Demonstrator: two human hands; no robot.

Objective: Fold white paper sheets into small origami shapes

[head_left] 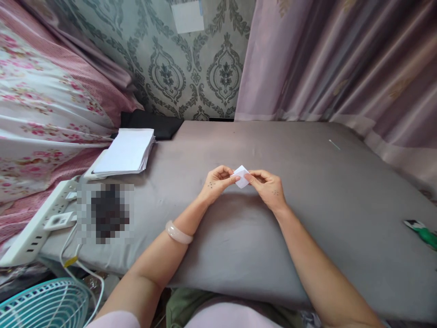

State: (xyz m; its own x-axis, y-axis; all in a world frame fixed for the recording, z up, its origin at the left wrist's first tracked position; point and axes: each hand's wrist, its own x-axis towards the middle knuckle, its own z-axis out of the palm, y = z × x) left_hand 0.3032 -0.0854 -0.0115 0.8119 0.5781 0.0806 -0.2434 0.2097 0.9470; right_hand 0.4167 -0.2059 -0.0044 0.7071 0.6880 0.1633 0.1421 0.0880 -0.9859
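A small folded piece of white paper [241, 176] is held up between my two hands, above the middle of the grey-covered table [239, 237]. My left hand [218, 182] pinches its left side, thumb in front and fingers curled behind. On the opposite side, my right hand [268, 186] grips the paper the same way. The paper looks like a diamond with one corner pointing up. Its back layers are hidden by the front face and my fingers.
A stack of white paper [126, 150] lies at the left by a black cloth-like item [152, 124]. A white power strip [44, 223] with cables runs along the left edge, above a turquoise fan [44, 305]. A green object [425, 234] lies far right, a thin white stick [334, 144] farther back.
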